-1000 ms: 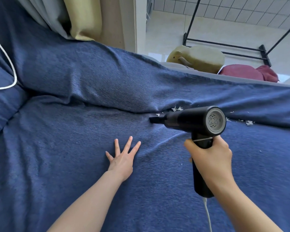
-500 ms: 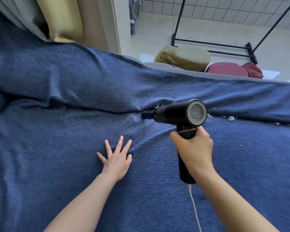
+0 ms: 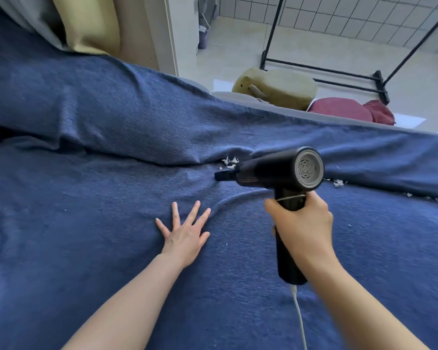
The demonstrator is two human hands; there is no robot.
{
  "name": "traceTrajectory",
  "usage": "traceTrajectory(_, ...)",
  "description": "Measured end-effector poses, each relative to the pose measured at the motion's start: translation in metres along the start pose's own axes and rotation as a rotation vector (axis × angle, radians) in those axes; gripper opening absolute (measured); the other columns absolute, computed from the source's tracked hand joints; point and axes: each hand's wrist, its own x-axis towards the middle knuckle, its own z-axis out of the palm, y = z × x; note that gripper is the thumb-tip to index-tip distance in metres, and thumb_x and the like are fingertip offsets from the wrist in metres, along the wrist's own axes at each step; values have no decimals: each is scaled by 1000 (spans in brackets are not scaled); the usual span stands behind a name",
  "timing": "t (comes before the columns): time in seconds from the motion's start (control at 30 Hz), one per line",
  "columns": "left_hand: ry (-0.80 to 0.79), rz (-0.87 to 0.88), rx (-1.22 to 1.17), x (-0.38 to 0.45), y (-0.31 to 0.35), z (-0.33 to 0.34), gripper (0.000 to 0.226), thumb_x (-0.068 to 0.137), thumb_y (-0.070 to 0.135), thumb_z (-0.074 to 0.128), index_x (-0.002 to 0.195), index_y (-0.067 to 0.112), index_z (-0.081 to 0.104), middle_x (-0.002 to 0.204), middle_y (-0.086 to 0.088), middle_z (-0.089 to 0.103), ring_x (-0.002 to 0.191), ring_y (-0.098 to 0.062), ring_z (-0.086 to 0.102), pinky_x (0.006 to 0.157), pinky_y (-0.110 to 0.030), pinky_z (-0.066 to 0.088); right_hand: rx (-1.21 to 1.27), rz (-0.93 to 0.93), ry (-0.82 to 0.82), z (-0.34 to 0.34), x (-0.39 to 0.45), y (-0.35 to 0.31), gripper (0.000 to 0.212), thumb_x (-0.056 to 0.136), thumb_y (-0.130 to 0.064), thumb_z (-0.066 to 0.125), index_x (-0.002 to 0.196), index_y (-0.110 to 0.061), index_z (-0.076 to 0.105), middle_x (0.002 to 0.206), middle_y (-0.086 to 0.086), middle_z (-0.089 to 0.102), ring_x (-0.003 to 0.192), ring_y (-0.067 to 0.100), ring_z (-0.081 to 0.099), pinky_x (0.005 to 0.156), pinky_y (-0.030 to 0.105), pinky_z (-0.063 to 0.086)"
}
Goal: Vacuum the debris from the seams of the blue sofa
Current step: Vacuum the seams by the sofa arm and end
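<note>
The blue sofa (image 3: 86,236) fills the view, its seam running between seat and backrest. My right hand (image 3: 301,223) grips the handle of a black handheld vacuum (image 3: 276,170). Its narrow nozzle points left, just below a cluster of white debris (image 3: 230,161) lying in the seam. More white debris (image 3: 338,183) lies along the seam to the right of the vacuum. My left hand (image 3: 185,234) lies flat on the seat with fingers spread, pressing the fabric below the nozzle.
A white cord (image 3: 300,322) hangs from the vacuum's handle base. Behind the sofa, an olive cushion (image 3: 283,88) and a red cushion (image 3: 344,109) lie on the tiled floor near a black metal rack (image 3: 321,69). A yellow curtain (image 3: 91,24) hangs at upper left.
The view has shifted along the sofa to the right. The vacuum nozzle now sits just below the white debris cluster. My left hand stays flat on the seat.
</note>
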Motion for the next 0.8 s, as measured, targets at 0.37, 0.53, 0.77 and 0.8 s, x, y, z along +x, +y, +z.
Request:
traceTrajectory(0.37, -44, -62, 19, 16, 29, -3, 61, 100, 54, 27, 148, 50, -12, 156, 17, -29, 137, -45, -32, 101, -81, 0, 35, 9, -12, -4, 39, 10, 24, 64, -38, 67, 75, -19, 58, 68, 5, 69, 73, 32, 70, 74, 41, 58)
traceTrajectory(0.53, -45, -65, 34, 24, 38, -2, 70, 97, 60, 29, 148, 46, -17, 155, 11, -33, 137, -46, -33, 102, -80, -3, 42, -1, -6, -7, 49, 21, 21, 71, -33, 70, 76, -15, 60, 67, 8, 69, 76, 31, 68, 73, 40, 56)
traceTrajectory(0.77, -72, -47, 52, 44, 63, -8, 86, 90, 68, 38, 149, 40, -18, 155, 7, -34, 137, -44, -34, 102, -79, -4, 57, -32, -4, -9, 59, 22, 25, 66, -36, 69, 75, -15, 59, 66, 7, 68, 72, 31, 69, 71, 38, 56)
traceTrajectory(0.8, -74, -39, 58, 47, 67, -9, 86, 90, 68, 38, 149, 40, -18, 155, 8, -34, 137, -44, -34, 101, -79, -4, 52, -37, 3, -11, 63, 23, 23, 69, -34, 71, 76, -15, 59, 66, 8, 68, 73, 31, 69, 70, 37, 54)
